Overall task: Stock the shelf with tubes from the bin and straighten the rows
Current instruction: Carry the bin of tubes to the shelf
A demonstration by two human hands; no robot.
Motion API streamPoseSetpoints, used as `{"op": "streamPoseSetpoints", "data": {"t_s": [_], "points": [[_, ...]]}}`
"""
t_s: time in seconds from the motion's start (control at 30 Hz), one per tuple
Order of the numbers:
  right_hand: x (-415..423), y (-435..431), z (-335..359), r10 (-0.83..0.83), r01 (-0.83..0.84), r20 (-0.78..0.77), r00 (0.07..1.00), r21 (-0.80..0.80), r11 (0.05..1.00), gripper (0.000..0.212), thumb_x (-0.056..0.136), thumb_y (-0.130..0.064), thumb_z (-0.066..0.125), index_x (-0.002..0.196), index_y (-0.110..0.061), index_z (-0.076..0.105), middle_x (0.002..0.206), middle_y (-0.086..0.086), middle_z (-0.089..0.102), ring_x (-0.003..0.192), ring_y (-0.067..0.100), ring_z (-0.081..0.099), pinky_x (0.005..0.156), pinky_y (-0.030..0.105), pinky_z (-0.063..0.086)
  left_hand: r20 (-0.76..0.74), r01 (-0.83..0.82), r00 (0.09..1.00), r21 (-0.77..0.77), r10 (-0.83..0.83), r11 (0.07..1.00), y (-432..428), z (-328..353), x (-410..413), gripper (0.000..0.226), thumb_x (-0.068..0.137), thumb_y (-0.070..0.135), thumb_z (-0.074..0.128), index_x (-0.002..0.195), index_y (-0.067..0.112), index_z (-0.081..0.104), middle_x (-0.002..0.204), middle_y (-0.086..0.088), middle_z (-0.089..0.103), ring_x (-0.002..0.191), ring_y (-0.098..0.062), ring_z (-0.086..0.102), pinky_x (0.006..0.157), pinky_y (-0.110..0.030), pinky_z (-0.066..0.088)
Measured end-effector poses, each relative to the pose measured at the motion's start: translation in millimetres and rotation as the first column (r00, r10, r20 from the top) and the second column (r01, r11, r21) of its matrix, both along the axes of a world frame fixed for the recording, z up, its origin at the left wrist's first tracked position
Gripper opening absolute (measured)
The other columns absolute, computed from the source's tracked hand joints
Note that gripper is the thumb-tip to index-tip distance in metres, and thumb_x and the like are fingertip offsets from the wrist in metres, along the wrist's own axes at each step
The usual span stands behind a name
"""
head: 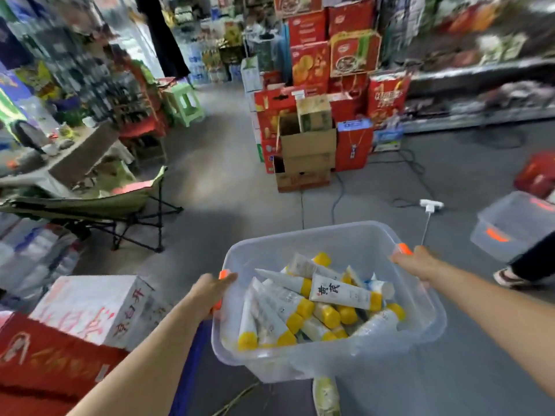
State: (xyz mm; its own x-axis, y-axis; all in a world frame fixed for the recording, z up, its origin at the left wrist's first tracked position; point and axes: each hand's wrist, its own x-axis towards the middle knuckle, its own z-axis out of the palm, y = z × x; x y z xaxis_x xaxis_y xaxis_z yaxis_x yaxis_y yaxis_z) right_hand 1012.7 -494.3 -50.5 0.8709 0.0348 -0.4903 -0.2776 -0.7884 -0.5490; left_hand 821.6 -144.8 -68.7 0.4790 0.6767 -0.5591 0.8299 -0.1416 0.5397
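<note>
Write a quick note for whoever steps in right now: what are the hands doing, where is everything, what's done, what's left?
The left hand and right hand grip the clear bin by its left and right rims.
The bin is held above the floor, loaded with a loose pile of yellow-capped tubes.
The shelves stand off to the right, blurred.
Done: bin in hand.
Left: carry it over, stock the tubes, straighten the rows.

White tubes [342,291], yellow caps [330,316]
</note>
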Motion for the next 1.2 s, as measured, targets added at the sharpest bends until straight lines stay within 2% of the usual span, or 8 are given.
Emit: {"op": "streamPoseSetpoints", "data": {"t_s": [0.17, 0.37, 0.6, 0.77, 0.87, 1.0, 1.1, 1.2], "points": [[101.4, -17.5, 7.7, -0.13, 0.131, -0.029, 0.991, 0.001, 0.991, 0.058, 0.09, -0.028, 0.063, 0.131, 0.007, 0.042, 0.12, 0.023, 0.053, 0.106, 0.039, 0.056, 0.085, 0.04, 0.049, -0.015, 0.102, 0.995, -0.015, -0.102, 0.995, -0.9, 4.2, 147.4, 0.055, 0.083, 0.055, 0.058, 0.102, 0.004, 0.064, 0.094, -0.01, 0.069, 0.075, -0.024, 0.066, 0.061, -0.029, 0.05], [212.3, -36.9, 8.3, -0.333, 0.335, 0.063, 0.941, -0.032, 0.941, 0.041, 0.089, -0.034, 0.062, 0.105, 0.003, 0.054, 0.091, 0.018, 0.054, 0.08, 0.036, 0.057, 0.068, 0.035, 0.043, 0.03, 0.215, 0.976, 0.062, -0.217, 0.975, -9.3, 11.8, 313.0, 0.04, 0.086, 0.043, 0.062, 0.087, 0.004, 0.063, 0.08, -0.01, 0.063, 0.059, -0.02, 0.055, 0.048, -0.025, 0.038], [379.1, -64.9, 1.5, -0.403, 0.404, 0.055, 0.913, -0.014, 0.914, 0.036, 0.088, -0.038, 0.058, 0.098, -0.005, 0.046, 0.092, 0.014, 0.054, 0.08, 0.039, 0.062, 0.069, 0.035, 0.045, 0.025, 0.298, 0.952, 0.153, -0.305, 0.942, -31.2, -1.2, 520.9, 0.039, 0.087, 0.042, 0.061, 0.08, 0.004, 0.064, 0.065, -0.007, 0.06, 0.058, -0.022, 0.057, 0.054, -0.028, 0.04], [516.7, -87.8, -3.9, -0.437, 0.436, 0.034, 0.899, 0.047, 0.899, 0.038, 0.086, -0.04, 0.063, 0.097, -0.01, 0.042, 0.099, 0.014, 0.051, 0.085, 0.039, 0.06, 0.078, 0.045, 0.055, 0.026, 0.323, 0.945, 0.097, -0.327, 0.941, -53.4, -13.4, 667.8, 0.039, 0.089, 0.039, 0.062, 0.083, 0.001, 0.068, 0.066, -0.008, 0.062, 0.057, -0.021, 0.057, 0.053, -0.027, 0.041], [600.1, -99.9, 0.9, -0.477, 0.476, 0.047, 0.877, 0.043, 0.879, 0.039, 0.086, -0.035, 0.06, 0.096, 0.001, 0.052, 0.089, 0.018, 0.059, 0.083, 0.039, 0.062, 0.073, 0.042, 0.053, 0.075, 0.323, 0.942, 0.072, -0.328, 0.944, -65.5, -14.2, 752.9, 0.04, 0.09, 0.037, 0.062, 0.089, -0.001, 0.07, 0.078, -0.012, 0.069, 0.063, -0.024, 0.059, 0.064, -0.03, 0.046], [702.6, -107.2, 9.2, -0.525, 0.521, 0.069, 0.849, 0.059, 0.851, 0.033, 0.084, -0.031, 0.059, 0.096, -0.001, 0.052, 0.092, 0.019, 0.058, 0.087, 0.039, 0.061, 0.073, 0.044, 0.052, 0.049, 0.334, 0.939, 0.112, -0.341, 0.936, -79.9, -7.8, 861.9, 0.038, 0.091, 0.038, 0.058, 0.091, 0.001, 0.067, 0.078, -0.009, 0.065, 0.066, -0.023, 0.059, 0.065, -0.029, 0.048], [781.1, -115.3, 9.6, -0.569, 0.565, 0.061, 0.82, 0.07, 0.822, 0.037, 0.082, -0.036, 0.061, 0.098, -0.003, 0.054, 0.092, 0.017, 0.058, 0.086, 0.038, 0.06, 0.079, 0.045, 0.055, 0.018, 0.376, 0.924, 0.132, -0.382, 0.917, -85.0, -5.0, 954.7, 0.041, 0.089, 0.041, 0.055, 0.098, 0.003, 0.066, 0.09, -0.011, 0.066, 0.076, -0.028, 0.061, 0.066, -0.03, 0.047], [861.7, -122.0, 3.8, -0.619, 0.616, 0.044, 0.784, 0.067, 0.785, 0.042, 0.078, -0.038, 0.062, 0.102, -0.005, 0.053, 0.096, 0.016, 0.061, 0.09, 0.038, 0.061, 0.082, 0.044, 0.055, 0.006, 0.401, 0.912, 0.195, -0.41, 0.895, -89.6, -5.0, 1051.9, 0.047, 0.087, 0.043, 0.056, 0.103, -0.001, 0.06, 0.102, -0.014, 0.065, 0.096, -0.034, 0.063, 0.079, -0.032, 0.051]]}}
